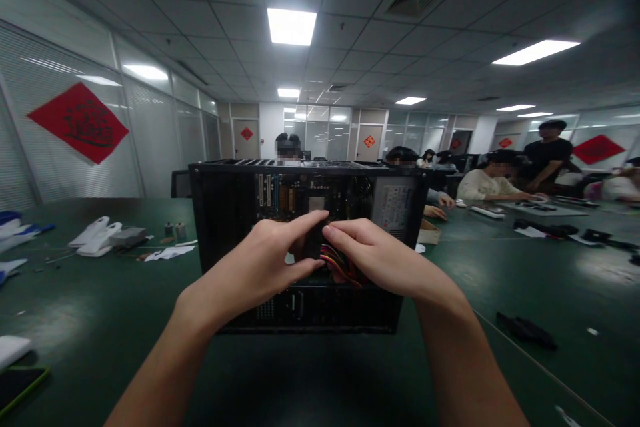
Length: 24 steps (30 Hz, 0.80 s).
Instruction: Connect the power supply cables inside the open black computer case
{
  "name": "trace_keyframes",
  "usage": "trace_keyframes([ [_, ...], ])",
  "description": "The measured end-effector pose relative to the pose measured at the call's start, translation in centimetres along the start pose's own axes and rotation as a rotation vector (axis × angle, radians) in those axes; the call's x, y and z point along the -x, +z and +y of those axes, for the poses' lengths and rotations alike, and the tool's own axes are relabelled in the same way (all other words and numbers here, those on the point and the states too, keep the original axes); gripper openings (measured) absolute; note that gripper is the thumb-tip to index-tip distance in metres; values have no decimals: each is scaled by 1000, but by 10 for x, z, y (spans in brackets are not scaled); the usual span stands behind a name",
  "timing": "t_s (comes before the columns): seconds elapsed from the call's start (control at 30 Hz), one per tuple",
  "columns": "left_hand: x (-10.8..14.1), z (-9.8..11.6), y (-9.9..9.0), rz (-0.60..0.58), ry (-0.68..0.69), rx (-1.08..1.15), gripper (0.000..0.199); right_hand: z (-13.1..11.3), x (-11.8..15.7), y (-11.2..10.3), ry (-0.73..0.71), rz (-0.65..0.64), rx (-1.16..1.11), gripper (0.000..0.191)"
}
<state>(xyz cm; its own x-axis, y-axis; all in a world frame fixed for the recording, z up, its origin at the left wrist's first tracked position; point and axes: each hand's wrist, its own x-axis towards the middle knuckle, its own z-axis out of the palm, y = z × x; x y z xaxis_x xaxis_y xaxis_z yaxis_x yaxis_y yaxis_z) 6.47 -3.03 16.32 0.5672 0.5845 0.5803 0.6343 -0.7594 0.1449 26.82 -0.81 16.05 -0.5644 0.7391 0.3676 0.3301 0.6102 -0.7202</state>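
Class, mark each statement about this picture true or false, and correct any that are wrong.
1. The left hand and right hand are at the open side of a black computer case. True.
2. Coloured wires show beside the right hand. True.
3. The white plastic bag lies right of the case. False: it lies to the left.
4. The tabletop is white. False: it is green.
5. A large red diamond decoration hangs at the left. True.

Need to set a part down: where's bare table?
The table is bare before the computer case, and between the brown box and black cloth. Crowded: around the white bag and at the case opening, where the left hand and right hand are by the cables.
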Motion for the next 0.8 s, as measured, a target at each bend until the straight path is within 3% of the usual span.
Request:
trace_keyframes([
  [0.17,1,-5,0,50,-5,-21,58,-1,-2,7,28,-12,-94,41],
  [0.37,0,-5,1,75,17,-30,55,-1,1,4,-10,-121,-123,23],
  [0.53,-6,-5,7,138,9,-73,61,0,0,6,31,-21,-162,15],
  [0.63,-10,-7,14,282,43,-140,57,1,-4,9,26,76,-208,15],
  [0.8,-11,-13,23,549,242,-392,20,8,-10,9,-57,239,-306,29],
])
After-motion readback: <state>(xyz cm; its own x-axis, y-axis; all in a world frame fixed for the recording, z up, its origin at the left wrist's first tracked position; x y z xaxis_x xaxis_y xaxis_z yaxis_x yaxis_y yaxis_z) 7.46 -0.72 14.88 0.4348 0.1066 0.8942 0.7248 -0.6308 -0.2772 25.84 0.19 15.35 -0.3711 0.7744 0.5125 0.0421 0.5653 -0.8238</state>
